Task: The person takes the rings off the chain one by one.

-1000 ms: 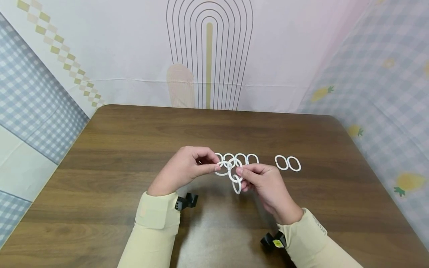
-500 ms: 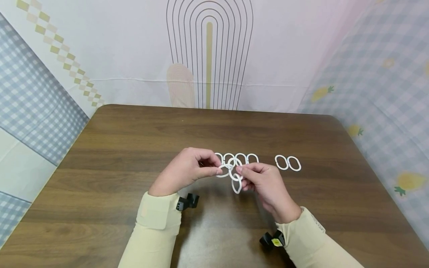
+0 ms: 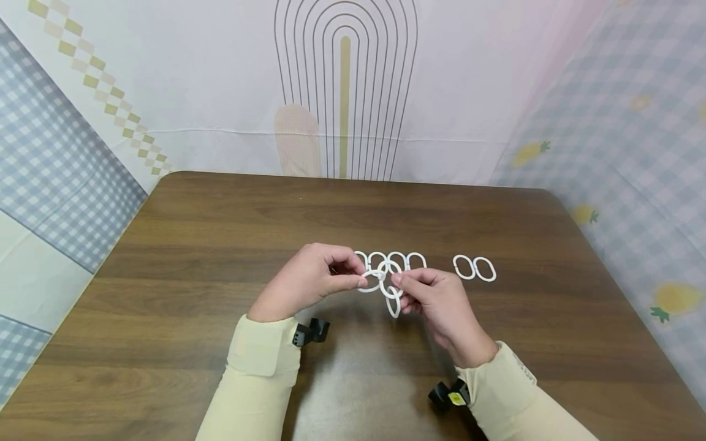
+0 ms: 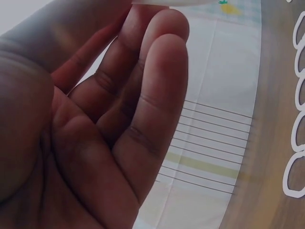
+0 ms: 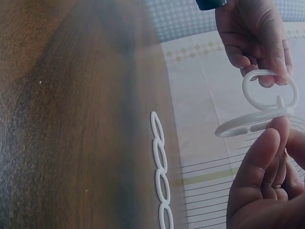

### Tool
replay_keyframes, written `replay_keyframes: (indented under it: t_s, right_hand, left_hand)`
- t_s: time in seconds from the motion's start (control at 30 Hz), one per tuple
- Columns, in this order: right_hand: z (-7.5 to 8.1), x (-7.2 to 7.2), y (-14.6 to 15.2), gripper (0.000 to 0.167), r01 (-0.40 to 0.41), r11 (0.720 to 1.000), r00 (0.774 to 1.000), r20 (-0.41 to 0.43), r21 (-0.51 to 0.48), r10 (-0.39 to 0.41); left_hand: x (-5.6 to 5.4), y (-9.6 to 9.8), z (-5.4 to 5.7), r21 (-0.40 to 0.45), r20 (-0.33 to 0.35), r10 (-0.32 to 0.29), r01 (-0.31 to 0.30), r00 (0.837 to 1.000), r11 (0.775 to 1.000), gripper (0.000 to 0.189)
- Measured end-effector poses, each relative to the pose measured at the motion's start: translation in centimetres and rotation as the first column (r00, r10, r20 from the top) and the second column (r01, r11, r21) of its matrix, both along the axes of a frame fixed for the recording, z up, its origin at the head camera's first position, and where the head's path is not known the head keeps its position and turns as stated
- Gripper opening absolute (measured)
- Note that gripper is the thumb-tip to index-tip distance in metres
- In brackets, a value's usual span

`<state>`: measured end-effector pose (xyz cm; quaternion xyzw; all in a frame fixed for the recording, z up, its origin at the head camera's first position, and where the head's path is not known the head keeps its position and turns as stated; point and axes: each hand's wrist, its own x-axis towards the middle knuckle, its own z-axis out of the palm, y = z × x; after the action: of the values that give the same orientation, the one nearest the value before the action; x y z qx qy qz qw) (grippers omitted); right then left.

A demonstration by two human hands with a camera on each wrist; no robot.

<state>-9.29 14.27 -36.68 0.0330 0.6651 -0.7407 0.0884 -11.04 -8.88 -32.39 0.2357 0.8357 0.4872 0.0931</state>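
Observation:
In the head view my left hand (image 3: 311,278) pinches a white oval ring (image 3: 371,290) between thumb and fingers. Facing it, my right hand (image 3: 444,303) pinches a second white oval ring (image 3: 382,289), which crosses the first. From that second ring a third white ring (image 3: 394,315) hangs low near my right fingers. The right wrist view shows the upright ring (image 5: 245,93) in the left hand meeting the flatter ring (image 5: 233,123) at my right fingertips, where a small gap shows in its side. Curled left fingers (image 4: 164,90) fill the left wrist view; their ring barely shows at the top.
Behind the hands, several white rings (image 3: 416,254) lie in a row on the brown wooden table (image 3: 248,220). Two more rings (image 3: 455,264) lie side by side to the right. A patterned cloth (image 3: 231,92) hangs along the table's far edge.
Over the last second, the left hand's ring has dipped and shifted slightly right. The hanging ring has swung a little. Both hands keep their pinch; the rings on the table stay put.

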Motion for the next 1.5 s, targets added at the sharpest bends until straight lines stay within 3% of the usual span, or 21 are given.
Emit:
replay_keyframes:
  t_s: [0.47, 0.7, 0.87, 1.03, 1.2, 1.5]
  right_hand:
    - [0.1, 0.1, 0.3, 0.006, 0.009, 1.000, 1.000, -0.013, 0.004, -0.009]
    - [0.2, 0.1, 0.4, 0.012, 0.008, 1.000, 1.000, -0.025, 0.029, -0.007]
    - [0.3, -0.1, 1.1, 0.005, 0.048, 0.998, 0.998, -0.039, 0.032, -0.046]
    - [0.3, 0.0, 1.6, 0.013, 0.066, 0.997, 0.997, -0.052, 0.030, -0.064]
    - [0.3, 0.3, 1.6, 0.013, 0.062, 0.997, 0.997, -0.058, 0.036, -0.060]
    - [0.3, 0.7, 1.8, 0.010, 0.065, 0.997, 0.996, -0.058, 0.046, -0.062]
  left_hand:
    - [-0.1, 0.1, -0.2, -0.021, -0.029, 0.021, -0.021, 0.999, 1.000, 0.009]
    - [0.0, 0.2, -0.1, -0.033, -0.046, 0.048, -0.050, 0.998, 0.998, 0.008]
    - [0.0, -0.5, 0.1, -0.027, -0.036, 0.111, -0.112, 0.993, 0.993, 0.005]
    - [-0.3, -1.9, -0.1, -0.056, 0.033, 0.220, -0.218, 0.975, 0.974, 0.004]
    - [-0.8, -2.5, -0.7, -0.094, 0.074, 0.292, -0.285, 0.954, 0.954, 0.005]
    - [-2.2, -4.1, -3.3, -0.160, 0.090, 0.390, -0.373, 0.917, 0.914, 0.015]
